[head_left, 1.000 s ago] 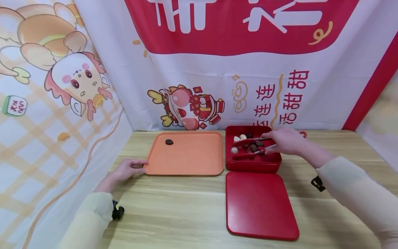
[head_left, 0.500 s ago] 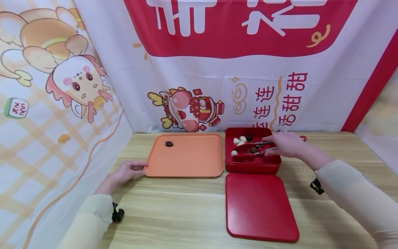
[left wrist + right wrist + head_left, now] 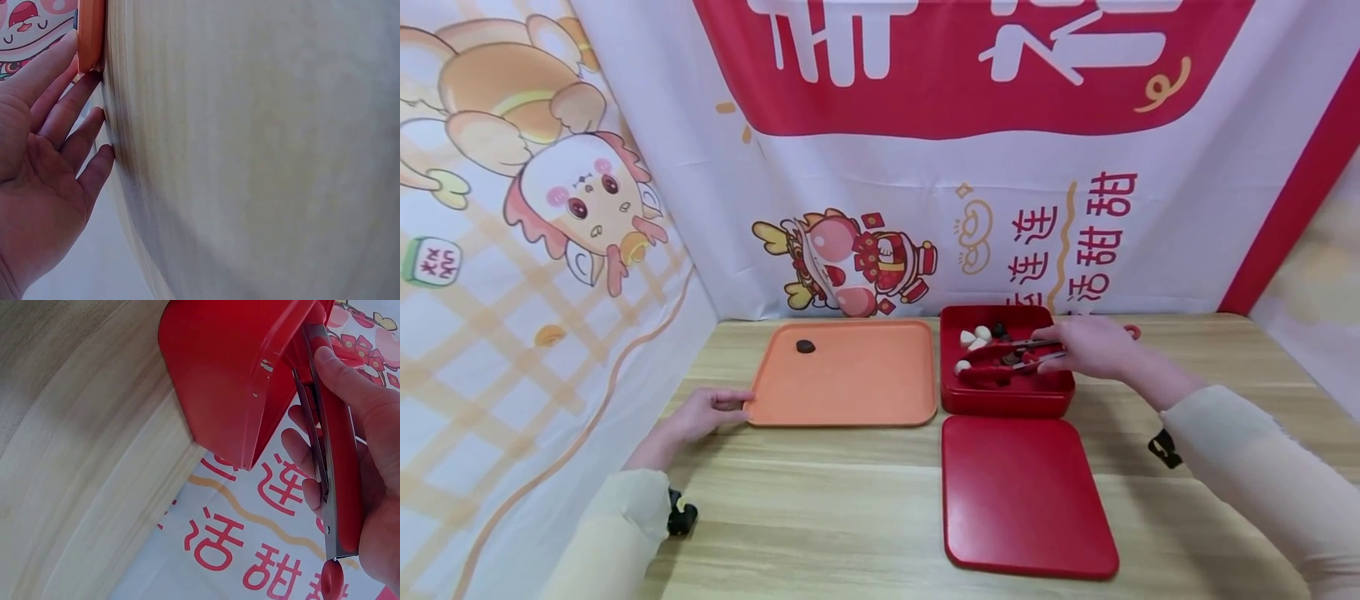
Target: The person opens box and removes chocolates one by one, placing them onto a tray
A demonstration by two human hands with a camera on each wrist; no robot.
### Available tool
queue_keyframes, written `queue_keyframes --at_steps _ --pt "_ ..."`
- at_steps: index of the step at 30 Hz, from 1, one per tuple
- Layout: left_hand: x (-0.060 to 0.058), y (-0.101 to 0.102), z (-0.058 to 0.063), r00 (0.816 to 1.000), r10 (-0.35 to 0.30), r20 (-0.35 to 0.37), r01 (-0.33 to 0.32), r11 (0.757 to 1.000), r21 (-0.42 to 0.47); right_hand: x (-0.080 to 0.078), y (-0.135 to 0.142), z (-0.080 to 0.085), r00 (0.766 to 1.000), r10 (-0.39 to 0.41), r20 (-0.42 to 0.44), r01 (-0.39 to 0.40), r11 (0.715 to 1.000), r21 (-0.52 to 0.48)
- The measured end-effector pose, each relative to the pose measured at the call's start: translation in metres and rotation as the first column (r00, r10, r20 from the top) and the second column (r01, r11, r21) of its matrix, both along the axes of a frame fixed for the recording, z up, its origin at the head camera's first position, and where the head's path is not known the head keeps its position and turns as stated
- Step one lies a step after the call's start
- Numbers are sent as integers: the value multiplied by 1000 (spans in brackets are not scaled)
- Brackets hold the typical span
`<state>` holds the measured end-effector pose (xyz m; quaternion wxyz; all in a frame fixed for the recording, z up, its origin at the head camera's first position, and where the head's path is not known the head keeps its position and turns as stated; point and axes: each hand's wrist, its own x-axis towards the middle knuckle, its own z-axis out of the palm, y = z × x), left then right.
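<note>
My right hand (image 3: 1093, 346) grips red-and-metal tongs (image 3: 342, 469), thumb on one arm and fingers round the other. The tongs' red tips reach into a red box (image 3: 1007, 403) among small white pieces (image 3: 982, 333) and dark pieces (image 3: 998, 330). Whether the tips have caught a piece, I cannot tell. My left hand (image 3: 703, 412) touches the near left corner of an orange tray (image 3: 857, 383), its fingers only slightly bent and some resting against the table. One small dark oval piece (image 3: 805, 346) lies near the tray's far left corner.
A flat red lid (image 3: 1026, 500) lies on the wooden table (image 3: 820, 500) in front of the box. Behind the tray and box hangs a printed white-and-red cloth (image 3: 865, 175). Another printed cloth (image 3: 550, 333) borders the left side.
The arms of the tongs have drawn closer together inside the box, and more white pieces show beside them. My left hand stays at the tray corner.
</note>
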<state>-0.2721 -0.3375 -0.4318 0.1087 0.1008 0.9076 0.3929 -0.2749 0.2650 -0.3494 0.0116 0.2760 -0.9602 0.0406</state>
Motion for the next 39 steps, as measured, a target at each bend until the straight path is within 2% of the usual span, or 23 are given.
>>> queue_keyframes --at_steps 10,19,25,32,39 --pt "-1 -1 0 1000 -3 1 3 1000 0 7 8 11 999 -24 -49 24 1000 -14" --pt "0 -2 0 1000 -15 -7 15 1000 -24 9 10 27 999 -32 -42 29 998 -60" --pt "-1 -1 0 1000 -10 4 10 1000 6 11 8 38 997 -44 -66 39 996 -77" --pt "0 0 0 1000 -2 15 2 1000 13 10 -7 49 995 -43 -91 36 996 -80" --pt "1 1 0 1000 -9 9 9 1000 21 1 -30 49 992 9 -125 -22 995 -98"
